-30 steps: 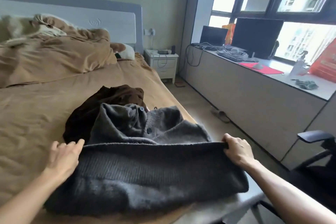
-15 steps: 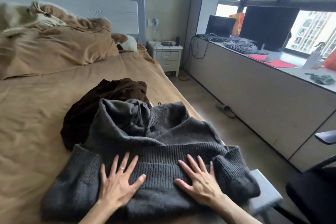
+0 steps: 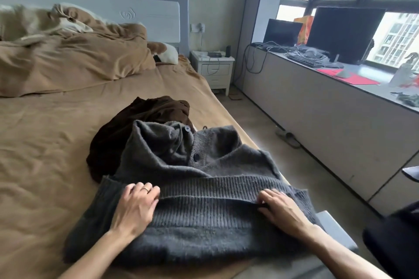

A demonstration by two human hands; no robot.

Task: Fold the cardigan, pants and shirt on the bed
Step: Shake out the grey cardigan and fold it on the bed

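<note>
A dark grey knitted cardigan (image 3: 204, 217) with buttons lies near the foot of the bed (image 3: 45, 142), its ribbed hem folded across the front. My left hand (image 3: 136, 206) rests on the left part of the ribbed band, fingers curled into the knit. My right hand (image 3: 280, 208) presses on the band's right part, fingertips bent over a fold. Behind the cardigan and partly under it lies a crumpled dark brown garment (image 3: 140, 124). I cannot make out a third garment.
A tan duvet (image 3: 68, 61) is bunched at the headboard. The bed's right edge runs beside a floor strip with a slipper (image 3: 289, 139). A white nightstand (image 3: 214, 70) and a long counter with monitors (image 3: 344, 34) stand to the right. A dark chair (image 3: 394, 240) sits near my right arm.
My hands let go of the cardigan's outer edges, flattened on its middle, then moved apart and forward onto the ribbed band with fingers curling. The view has tilted slightly.
</note>
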